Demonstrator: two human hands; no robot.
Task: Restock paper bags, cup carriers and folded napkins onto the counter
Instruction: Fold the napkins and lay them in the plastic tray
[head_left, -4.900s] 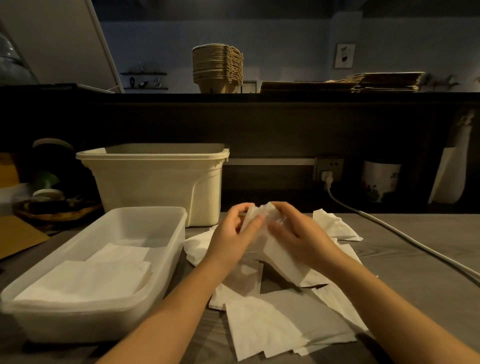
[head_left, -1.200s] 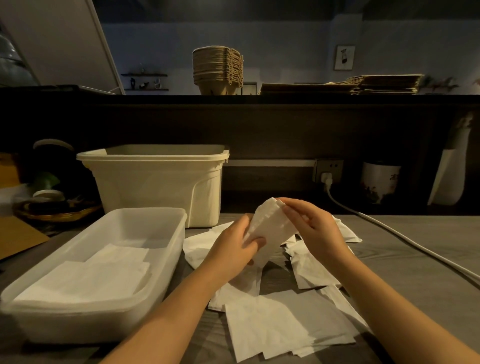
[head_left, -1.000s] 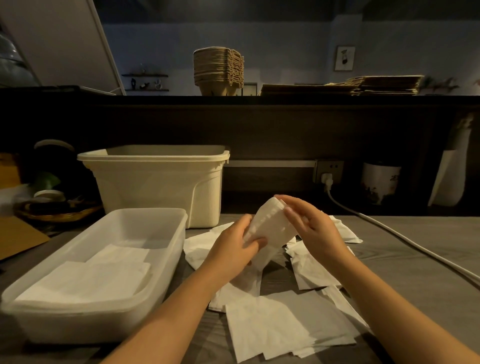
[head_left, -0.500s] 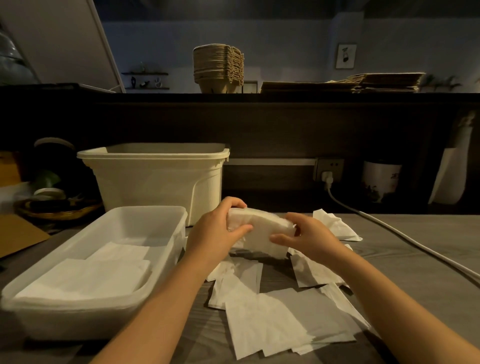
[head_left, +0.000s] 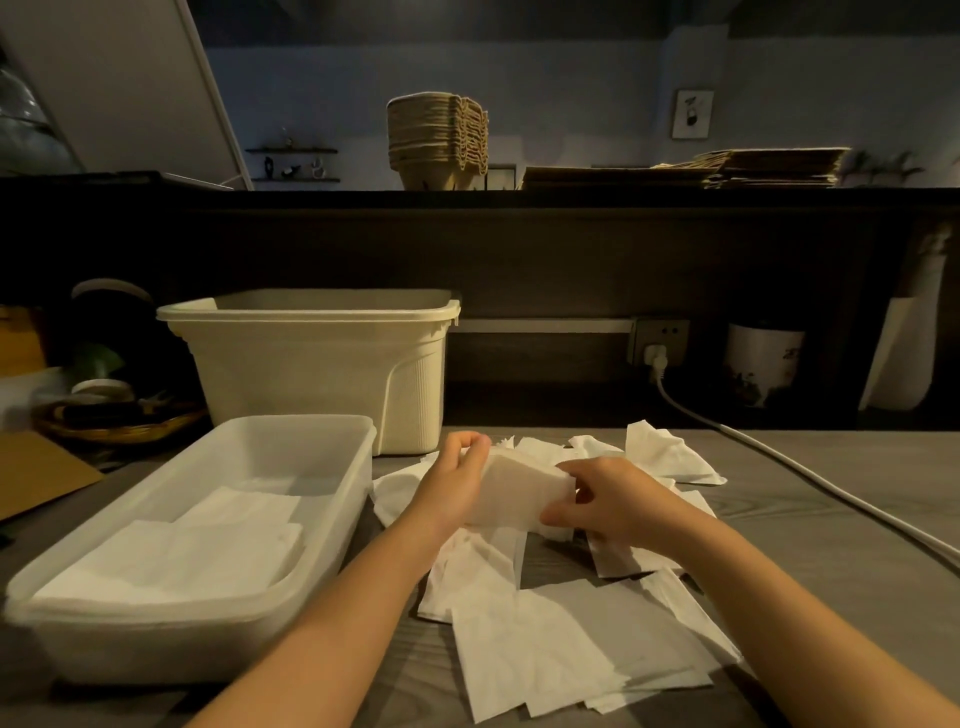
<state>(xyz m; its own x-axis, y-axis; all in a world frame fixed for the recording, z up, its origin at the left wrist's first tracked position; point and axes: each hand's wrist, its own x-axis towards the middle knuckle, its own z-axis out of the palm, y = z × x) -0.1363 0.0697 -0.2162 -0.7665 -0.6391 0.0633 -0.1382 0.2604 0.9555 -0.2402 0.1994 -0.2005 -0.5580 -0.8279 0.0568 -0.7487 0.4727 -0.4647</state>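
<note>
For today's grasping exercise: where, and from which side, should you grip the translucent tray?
Likely the outturned rim of the tray, midway along both long sides, approaching from either side together: its walls are smooth and sloping, and folded napkins lie loose inside.

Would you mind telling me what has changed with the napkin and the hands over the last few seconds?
The left hand and right hand have lowered the napkin from a raised, tilted hold to a flatter one nearer the table, each gripping one end. The clear tub, cream bin, loose napkins, cup carriers and paper bags stayed put.
</note>
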